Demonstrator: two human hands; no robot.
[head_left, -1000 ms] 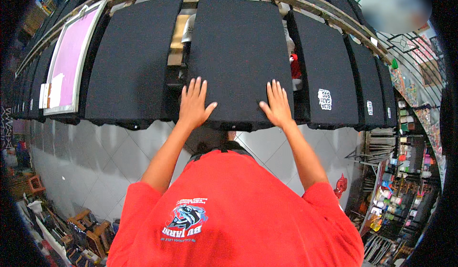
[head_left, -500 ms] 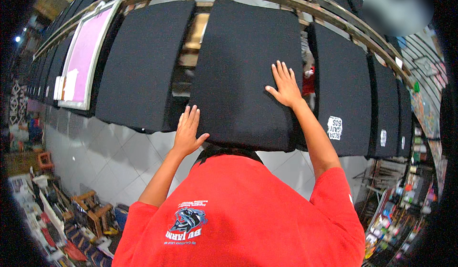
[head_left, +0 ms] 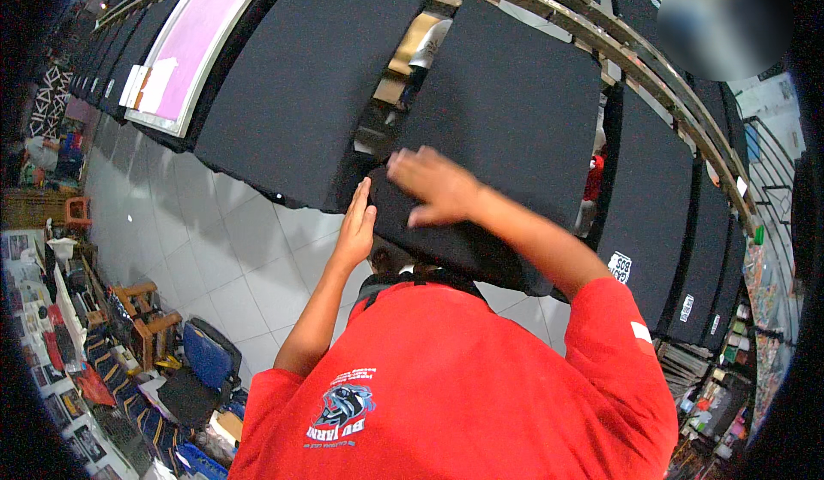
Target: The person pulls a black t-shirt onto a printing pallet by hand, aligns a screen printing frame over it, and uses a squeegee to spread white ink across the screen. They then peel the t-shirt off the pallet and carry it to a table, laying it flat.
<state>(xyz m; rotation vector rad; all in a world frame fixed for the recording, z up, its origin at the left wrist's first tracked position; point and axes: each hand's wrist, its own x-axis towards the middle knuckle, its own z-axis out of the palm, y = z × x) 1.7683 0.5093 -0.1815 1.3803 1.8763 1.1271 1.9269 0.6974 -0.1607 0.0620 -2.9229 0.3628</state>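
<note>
Directly ahead of the red shirt [head_left: 489, 377], I view from afar a black cloth-covered board [head_left: 519, 94], lying slantwise with its near edge toward the body. Over its near left part I note the right hand [head_left: 438, 190], palm down and somewhat blurred, its fingers nearly together and the thumb apart; I cannot tell whether it touches the cloth. Just beside the near left corner, the left hand [head_left: 354, 235] is turned on edge, its fingers straight and pressed together. To the left I observe a second black board [head_left: 309, 85], then a white-framed screen [head_left: 202, 47] with pink mesh; to the right, a third black board [head_left: 650, 171] bears a white printed patch [head_left: 619, 266]. Grey floor tiles [head_left: 210, 231] extend beneath, with a blue chair [head_left: 209, 356] at lower left.
</note>
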